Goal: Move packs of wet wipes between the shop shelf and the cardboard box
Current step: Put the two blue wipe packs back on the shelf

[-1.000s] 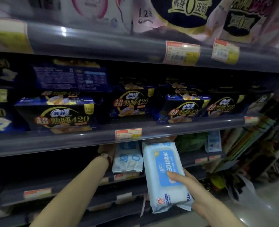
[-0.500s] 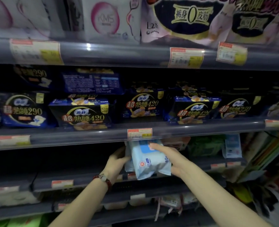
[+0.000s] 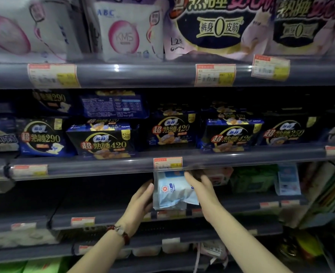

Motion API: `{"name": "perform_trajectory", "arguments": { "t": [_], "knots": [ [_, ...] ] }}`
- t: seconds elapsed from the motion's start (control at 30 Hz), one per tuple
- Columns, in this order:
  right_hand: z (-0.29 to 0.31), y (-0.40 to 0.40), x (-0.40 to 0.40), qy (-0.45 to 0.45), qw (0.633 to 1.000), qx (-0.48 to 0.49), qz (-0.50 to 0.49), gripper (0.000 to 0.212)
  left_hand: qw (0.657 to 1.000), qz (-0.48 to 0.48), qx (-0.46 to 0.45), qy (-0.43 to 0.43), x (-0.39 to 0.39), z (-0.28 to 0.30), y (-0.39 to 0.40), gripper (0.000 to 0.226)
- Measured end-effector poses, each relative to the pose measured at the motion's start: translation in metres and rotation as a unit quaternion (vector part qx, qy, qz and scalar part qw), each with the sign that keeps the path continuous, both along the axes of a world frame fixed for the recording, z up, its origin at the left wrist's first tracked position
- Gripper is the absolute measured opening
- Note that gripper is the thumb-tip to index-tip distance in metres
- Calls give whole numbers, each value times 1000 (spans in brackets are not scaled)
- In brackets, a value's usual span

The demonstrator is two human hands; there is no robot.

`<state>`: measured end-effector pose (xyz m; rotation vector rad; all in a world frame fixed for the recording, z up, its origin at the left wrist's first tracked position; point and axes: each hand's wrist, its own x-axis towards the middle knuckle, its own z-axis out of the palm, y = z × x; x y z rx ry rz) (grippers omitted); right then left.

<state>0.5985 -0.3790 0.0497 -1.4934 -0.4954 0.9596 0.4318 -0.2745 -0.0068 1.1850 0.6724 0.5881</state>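
A pale blue and white pack of wet wipes [image 3: 172,192] stands on the lower shop shelf [image 3: 241,205], just under the shelf rail above it. My left hand [image 3: 141,200] lies flat against the pack's left side, fingers straight. My right hand [image 3: 199,187] holds the pack's top right, its fingers reaching over the pack into the shelf, where they are blurred. Whether another pack stands behind this one I cannot tell. The cardboard box is out of view.
Dark blue packs of night pads [image 3: 105,142] fill the shelf above. A green pack [image 3: 253,178] and a small blue pack [image 3: 286,180] sit right of the wipes. The shelf space left of the wipes is dark. Price labels [image 3: 167,163] line the rails.
My right hand has carried the pack from in front of the shelf up and into it. My left hand moved from the standing pack's side to the side of this one.
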Motion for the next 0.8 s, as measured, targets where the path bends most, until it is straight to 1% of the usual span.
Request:
{"name": "perform_trajectory", "arguments": {
  "t": [0.03, 0.07, 0.1, 0.13, 0.2, 0.3, 0.4, 0.53, 0.57, 0.67, 0.73, 0.8],
  "knots": [
    [-3, -7, -2, -10, 1000, 17, 20, 50, 999, -21, 38, 22, -2, 1, -2, 76],
    [-6, -12, -7, -21, 999, 25, 43, 34, 995, -43, 75, 43, -3, 2, -5, 87],
    [-10, -15, -10, -32, 997, 31, 64, 30, 991, -54, 105, 59, -2, 2, -8, 93],
    [-15, -14, -13, -41, 996, 41, 71, 33, 989, -51, 126, 64, 1, 3, -11, 95],
    [-22, -10, -17, -50, 995, 44, 70, 40, 989, -14, 134, 58, 5, 3, -13, 90],
    [-24, -1, -20, -51, 995, 45, 79, 41, 990, 23, 125, 54, 8, 3, -8, 80],
    [-21, 9, -19, -67, 994, 32, 81, 29, 991, 31, 117, 64, 7, 2, -2, 82],
    [-16, 17, -17, -77, 994, 19, 74, 18, 986, 51, 136, 85, 11, 4, 1, 88],
    [-15, 17, -18, -78, 994, 18, 70, 19, 986, 52, 137, 85, 11, 5, 2, 86],
    [-22, 17, -21, -48, 997, 21, 61, 34, 989, 47, 120, 70, 10, 3, -2, 78],
    [-27, 16, -24, -18, 998, 30, 56, 36, 995, 29, 87, 49, 11, 2, -7, 70],
    [-31, 18, -23, -13, 998, 35, 44, 37, 998, 24, 47, 18, 14, 0, -12, 58]
  ]
}}
